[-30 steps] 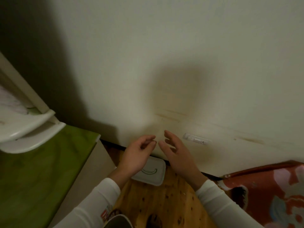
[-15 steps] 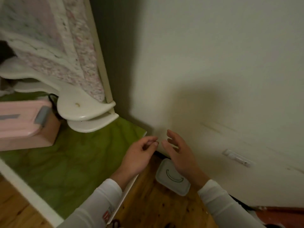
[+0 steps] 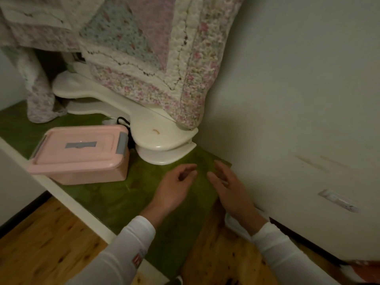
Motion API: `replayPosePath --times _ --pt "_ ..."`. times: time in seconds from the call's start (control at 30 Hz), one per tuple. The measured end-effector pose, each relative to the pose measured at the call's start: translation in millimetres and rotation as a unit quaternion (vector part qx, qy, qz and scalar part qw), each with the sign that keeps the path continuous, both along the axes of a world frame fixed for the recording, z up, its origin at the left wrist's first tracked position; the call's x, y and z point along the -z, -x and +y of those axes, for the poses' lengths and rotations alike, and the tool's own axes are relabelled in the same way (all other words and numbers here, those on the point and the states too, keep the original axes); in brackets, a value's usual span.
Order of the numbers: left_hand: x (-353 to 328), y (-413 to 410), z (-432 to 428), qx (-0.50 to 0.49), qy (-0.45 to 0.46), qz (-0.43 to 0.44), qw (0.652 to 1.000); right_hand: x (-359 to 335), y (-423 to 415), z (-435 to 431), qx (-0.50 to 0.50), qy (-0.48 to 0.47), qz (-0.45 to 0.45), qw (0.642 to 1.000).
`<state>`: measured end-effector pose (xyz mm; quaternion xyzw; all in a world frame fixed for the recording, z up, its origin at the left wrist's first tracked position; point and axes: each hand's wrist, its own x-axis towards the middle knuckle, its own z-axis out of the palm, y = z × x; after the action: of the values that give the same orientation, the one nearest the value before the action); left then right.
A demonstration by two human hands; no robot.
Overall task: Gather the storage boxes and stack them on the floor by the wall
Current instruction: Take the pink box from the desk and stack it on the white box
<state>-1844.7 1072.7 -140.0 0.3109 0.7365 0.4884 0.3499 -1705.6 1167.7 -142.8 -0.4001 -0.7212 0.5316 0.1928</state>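
View from my head, looking down into a room corner. My left hand hovers over the green mat, fingers loosely curled, thumb near the fingertips, holding nothing. My right hand hovers just beside it, near the wall, palm turned toward the left hand, fingers extended and slightly spread, also empty. The two hands are close together but apart. Both forearms wear white sleeves; the left sleeve carries a small red-and-white label. A pink box with a closed lid, a grey handle on top and a grey latch at its right end rests on the mat, to the left of my hands and well apart from them. A white box lies on the wooden floor at the foot of the wall, mostly hidden beneath my right wrist; only its rounded edge shows. Behind the pink box stands a cream furniture base with a curved foot, draped with a floral quilt that hangs down to it. A black cord shows between the pink box and the base. A small white plate is fixed low on the wall, to the right of my hands. Light is dim throughout.
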Motion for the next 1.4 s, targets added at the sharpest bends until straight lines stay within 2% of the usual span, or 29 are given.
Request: replayPosePath --times 0.2,0.6,0.67,0.73,0.87,0.97,1.2,1.4 --pt "-5 9 -22 -0.027 -0.004 -0.013 1.0 -6 19 -16 -0.015 0.014 0.006 1.0" --pt "-11 7 -68 -0.11 -0.021 0.028 0.993 -12 35 -44 -0.09 0.026 0.036 0.995" --pt "-16 13 -77 -0.119 -0.026 0.052 0.991 -16 43 -51 -0.101 0.027 0.041 0.994" --pt "-20 22 -87 -0.128 -0.021 0.112 0.985 -20 55 -60 -0.118 0.025 0.039 0.992" --pt "-29 44 -108 -0.129 0.0 0.264 0.956 -25 84 -78 -0.141 0.021 0.042 0.989" --pt "-31 72 -129 -0.145 0.021 0.33 0.933 -24 112 -98 -0.141 -0.002 0.036 0.989" --pt "-23 155 -179 -0.146 0.055 0.35 0.924 -18 189 -146 -0.069 -0.087 0.041 0.993" --pt "-18 222 -203 -0.131 0.066 0.361 0.921 -2 243 -163 -0.039 -0.092 0.022 0.995"
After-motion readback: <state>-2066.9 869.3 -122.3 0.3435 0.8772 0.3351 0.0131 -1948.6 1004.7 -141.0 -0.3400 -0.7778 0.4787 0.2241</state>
